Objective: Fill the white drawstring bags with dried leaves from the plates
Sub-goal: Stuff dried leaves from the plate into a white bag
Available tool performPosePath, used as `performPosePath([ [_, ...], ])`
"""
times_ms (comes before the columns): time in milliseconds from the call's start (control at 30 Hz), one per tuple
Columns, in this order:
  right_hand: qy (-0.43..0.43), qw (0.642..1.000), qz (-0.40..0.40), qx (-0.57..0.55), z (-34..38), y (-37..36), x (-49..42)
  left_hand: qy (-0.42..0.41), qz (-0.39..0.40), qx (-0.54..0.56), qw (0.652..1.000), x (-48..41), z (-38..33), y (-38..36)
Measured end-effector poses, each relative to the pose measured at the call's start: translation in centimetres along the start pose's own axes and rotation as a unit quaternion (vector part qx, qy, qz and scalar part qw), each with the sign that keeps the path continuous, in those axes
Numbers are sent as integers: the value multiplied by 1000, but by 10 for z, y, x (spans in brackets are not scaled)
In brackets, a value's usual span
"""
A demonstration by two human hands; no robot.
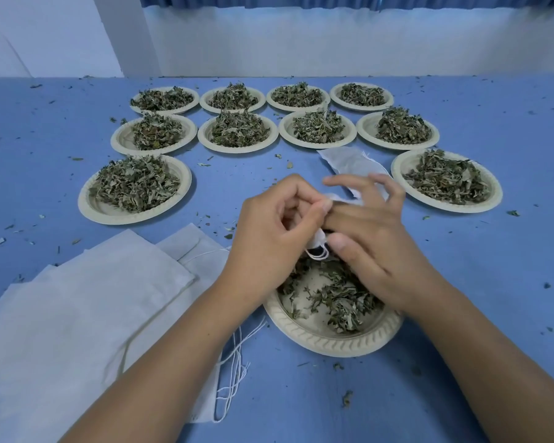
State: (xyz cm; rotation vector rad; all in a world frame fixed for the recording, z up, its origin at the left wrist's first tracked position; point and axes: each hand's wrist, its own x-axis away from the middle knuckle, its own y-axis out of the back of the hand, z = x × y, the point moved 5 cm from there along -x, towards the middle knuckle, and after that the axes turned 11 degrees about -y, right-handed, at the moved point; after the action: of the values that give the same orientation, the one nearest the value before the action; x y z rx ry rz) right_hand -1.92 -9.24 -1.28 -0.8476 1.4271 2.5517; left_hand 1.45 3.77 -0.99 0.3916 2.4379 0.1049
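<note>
Above the plate at table's near edge, left hand pinches white drawstring bag; right hand, fingers half-spread, pinches it too.

A: Surface?
B: A table covered in blue is seen.
A: Behind it?
B: A white wall is lit evenly; a blue curtain is hung above, possibly a pillar left.

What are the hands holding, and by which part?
The left hand and right hand both pinch a white drawstring bag at its drawstring end.
</note>
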Motion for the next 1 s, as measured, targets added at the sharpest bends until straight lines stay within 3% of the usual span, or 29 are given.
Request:
performPosePath([
  [67, 3, 995, -92, -36, -3, 18, 0, 8, -38, -16, 999, -1, 2, 7],
  [133, 7, 992, -123, -31, -4, 24, 1, 11, -56, -11, 998, -2, 3, 10],
  [300, -14, 997, 65, -26, -5, -7, 1, 5, -15, 22, 1000, -2, -3, 3],
  [367, -50, 992, 8, -112, -11, 6, -2, 14, -34, 8, 999, -2, 0, 7],
  [467, -123, 956, -98, -247, -29, 29, -2, 27, -82, -22, 996, -3, 5, 15],
  [533, -199, 943, -25, -267, -38, 25, -3, 31, -105, -31, 994, -3, 6, 18],
  [600, -266, 925, 141, -232, -37, 2, 1, 33, -112, -36, 993, -3, 6, 18],
  [667, -265, 906, 247, -220, -29, -15, 7, 35, -112, -37, 992, -3, 6, 19],
  [767, -243, 905, 216, -273, -25, -13, 4, 33, -113, -42, 992, -3, 6, 19],
  [867, -184, 945, 167, -211, -28, -1, -3, 30, -119, -48, 991, -3, 5, 19],
  [1000, -138, 947, 285, -55, -18, -23, 3, 28, -137, -60, 988, -3, 4, 22],
])
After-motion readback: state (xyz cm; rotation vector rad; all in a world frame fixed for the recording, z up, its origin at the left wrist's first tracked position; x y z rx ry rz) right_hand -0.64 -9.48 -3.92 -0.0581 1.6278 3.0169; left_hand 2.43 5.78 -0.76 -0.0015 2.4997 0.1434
